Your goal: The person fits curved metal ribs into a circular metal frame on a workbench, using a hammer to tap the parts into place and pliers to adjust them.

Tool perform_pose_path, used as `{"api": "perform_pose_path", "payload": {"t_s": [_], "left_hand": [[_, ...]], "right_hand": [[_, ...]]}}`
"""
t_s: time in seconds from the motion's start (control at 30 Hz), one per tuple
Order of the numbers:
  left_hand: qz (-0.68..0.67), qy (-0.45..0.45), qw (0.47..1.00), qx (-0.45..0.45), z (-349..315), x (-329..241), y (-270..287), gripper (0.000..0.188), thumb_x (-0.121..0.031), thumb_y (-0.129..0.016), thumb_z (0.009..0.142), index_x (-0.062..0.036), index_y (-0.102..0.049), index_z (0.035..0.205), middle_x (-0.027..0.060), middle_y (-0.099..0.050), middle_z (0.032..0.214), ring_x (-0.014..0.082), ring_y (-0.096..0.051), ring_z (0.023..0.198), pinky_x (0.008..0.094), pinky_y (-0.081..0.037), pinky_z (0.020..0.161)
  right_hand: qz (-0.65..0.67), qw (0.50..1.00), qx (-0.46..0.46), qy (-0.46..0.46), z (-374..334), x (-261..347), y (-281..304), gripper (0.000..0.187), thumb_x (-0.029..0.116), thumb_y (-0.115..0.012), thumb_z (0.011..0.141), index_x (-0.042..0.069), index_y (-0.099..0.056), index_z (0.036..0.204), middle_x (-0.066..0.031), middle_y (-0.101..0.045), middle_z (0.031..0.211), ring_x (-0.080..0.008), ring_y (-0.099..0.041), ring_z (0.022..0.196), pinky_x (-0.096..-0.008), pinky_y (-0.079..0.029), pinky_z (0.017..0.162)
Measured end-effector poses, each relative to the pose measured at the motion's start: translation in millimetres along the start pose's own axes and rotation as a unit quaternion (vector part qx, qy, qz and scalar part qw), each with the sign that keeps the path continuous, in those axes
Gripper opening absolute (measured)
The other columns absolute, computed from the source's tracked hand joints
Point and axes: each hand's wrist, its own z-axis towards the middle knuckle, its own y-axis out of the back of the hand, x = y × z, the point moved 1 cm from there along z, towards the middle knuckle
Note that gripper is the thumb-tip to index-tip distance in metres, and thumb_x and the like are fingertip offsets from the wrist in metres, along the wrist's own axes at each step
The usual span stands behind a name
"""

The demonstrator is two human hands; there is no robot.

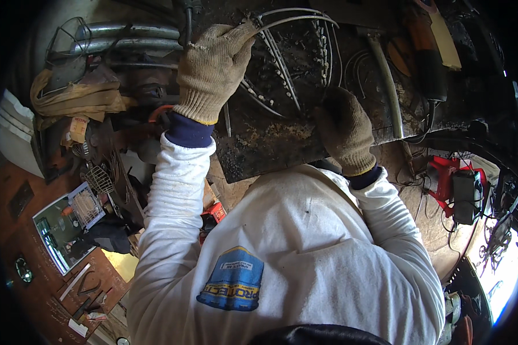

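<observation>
My left hand (pixel 216 72), in a beige knitted glove, is closed on a thin curved metal rod (pixel 296 19) at the far side of a dark metal work table (pixel 265 146). The rod arcs to the right from my fingertips. Lower and to the right, my right hand (pixel 346 129) is at the table top in a similar glove with blackened fingers. Those fingers blend into the dark surface, and whether they grip anything is unclear. Between the hands lie straight thin rods (pixel 280 66) and several small pale metal pieces (pixel 322 54).
To the right of the rods lie a bar-handled hammer (pixel 387 86) and an orange and black angle grinder (pixel 427 54) with its cord. Metal tubes (pixel 126 45) and a brown cloth (pixel 80 98) are at the left. Red and black equipment (pixel 457 187) stands lower right.
</observation>
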Motion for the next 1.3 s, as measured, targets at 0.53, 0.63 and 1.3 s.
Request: {"api": "perform_pose_path", "payload": {"t_s": [0.53, 0.63, 1.3], "left_hand": [[-0.056, 0.006, 0.998, -0.026, 2, 1, 3, 0.023, -0.028, -0.073, 0.094, -0.0201, -0.075, 0.116, 0.0081, -0.075, 0.103, 0.0276, -0.075, 0.084, 0.0372, -0.062, 0.07], [-0.088, -0.026, 0.993, -0.071, 5, 11, 9, 0.022, -0.023, -0.076, 0.092, -0.0137, -0.077, 0.111, 0.0096, -0.076, 0.103, 0.0269, -0.075, 0.082, 0.0355, -0.062, 0.071], [-0.22, 0.112, 0.968, 0.046, 7, 31, 0, 0.029, -0.023, -0.066, 0.101, -0.0067, -0.072, 0.124, 0.0129, -0.074, 0.121, 0.0253, -0.071, 0.109, 0.0331, -0.056, 0.094]], "right_hand": [[-0.011, 1.0, -0.003, 0.0, 0, -1, -1, 0.035, 0.018, -0.077, 0.088, 0.006, -0.065, 0.119, -0.0163, -0.073, 0.101, -0.0369, -0.072, 0.093, -0.0432, -0.058, 0.08], [-0.016, 1.0, -0.001, -0.001, 0, -2, -1, 0.035, 0.017, -0.077, 0.088, 0.006, -0.065, 0.119, -0.0161, -0.073, 0.1, -0.0367, -0.072, 0.092, -0.0432, -0.058, 0.079], [0.02, 0.997, 0.0, -0.08, 4, 2, 1, 0.036, 0.02, -0.078, 0.09, 0.008, -0.064, 0.121, -0.0132, -0.074, 0.093, -0.0321, -0.074, 0.088, -0.0405, -0.058, 0.077]]}}
